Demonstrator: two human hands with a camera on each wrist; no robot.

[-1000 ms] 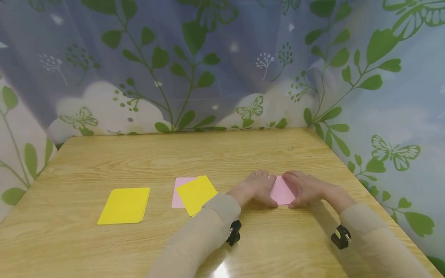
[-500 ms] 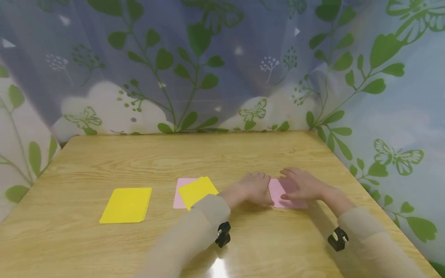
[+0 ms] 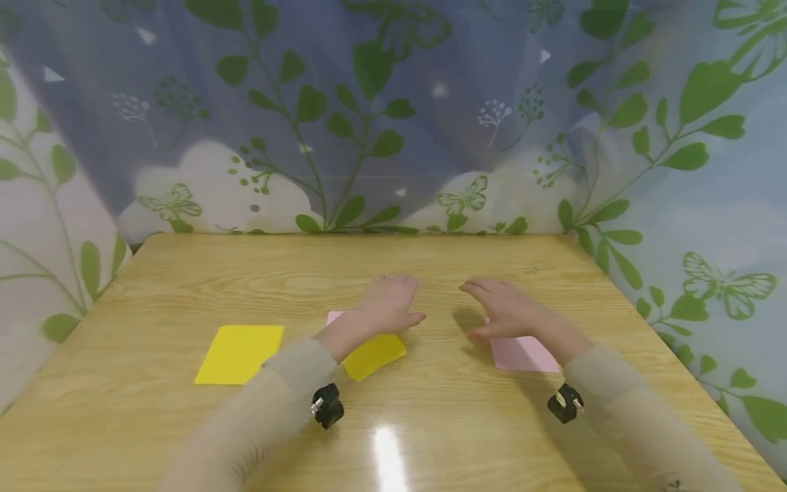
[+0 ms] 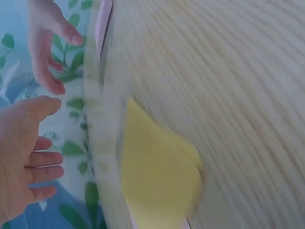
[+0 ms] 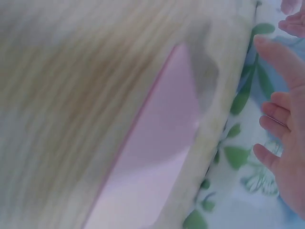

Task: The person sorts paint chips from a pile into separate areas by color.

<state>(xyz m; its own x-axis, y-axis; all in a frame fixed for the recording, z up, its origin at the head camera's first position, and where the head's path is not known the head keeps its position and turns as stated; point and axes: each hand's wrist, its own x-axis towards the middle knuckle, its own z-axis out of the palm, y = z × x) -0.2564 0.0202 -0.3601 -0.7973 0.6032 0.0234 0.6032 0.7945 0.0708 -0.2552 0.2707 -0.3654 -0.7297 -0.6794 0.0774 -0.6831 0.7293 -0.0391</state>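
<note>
My left hand [image 3: 384, 304] is raised over the middle pile, fingers extended and holding nothing. Beneath it a yellow square stack of cards [image 3: 375, 357] lies turned at an angle on a pink square [image 3: 333, 316], most of which is hidden. In the left wrist view the yellow stack [image 4: 159, 167] looks blurred. To the right, a pink square stack [image 3: 525, 354] lies flat on the table. My right hand [image 3: 507, 307] hovers above its far left corner, fingers loosely extended and empty. The right wrist view shows the pink stack [image 5: 147, 138] apart from the fingers.
Another yellow square stack [image 3: 240, 354] lies on the left of the wooden table [image 3: 449, 424], partly behind the left sleeve. A leaf-patterned curtain [image 3: 406, 137] hangs along the back and sides. Each wrist carries a black camera mount [image 3: 328, 406].
Both hands have let go of the right pink stack and lifted. The left hand has moved left over the middle pile; the right has shifted slightly left. The view has shifted a little.
</note>
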